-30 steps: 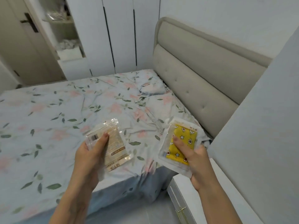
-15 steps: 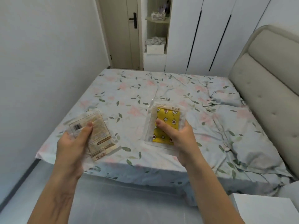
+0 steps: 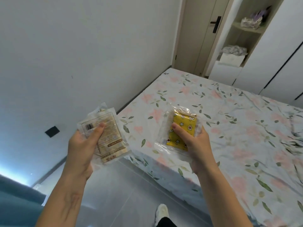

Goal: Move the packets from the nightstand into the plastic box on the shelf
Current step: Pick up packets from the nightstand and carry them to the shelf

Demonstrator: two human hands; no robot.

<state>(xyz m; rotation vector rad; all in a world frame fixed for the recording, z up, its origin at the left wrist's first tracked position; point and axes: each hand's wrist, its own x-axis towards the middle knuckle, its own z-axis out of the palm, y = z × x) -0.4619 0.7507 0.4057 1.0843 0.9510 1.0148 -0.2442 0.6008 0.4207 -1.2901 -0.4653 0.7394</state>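
There is a single view, from a camera worn on the person's head. It looks forward and down, tilted, close over both raised forearms. It faces across the near corner of the bed (image 3: 213, 128) toward the door (image 3: 201, 38) and the open shelf (image 3: 246, 28) far off at upper right. The floor (image 3: 124, 185) lies directly below.

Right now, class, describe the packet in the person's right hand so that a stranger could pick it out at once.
Start at the floral bed on the right and come to its near corner, where two hands hold packets above the floor. The right hand grips a clear plastic packet, thumb on top. Its insert is bright yellow with stars and flowers, unlike the beige printed packet in the left hand.
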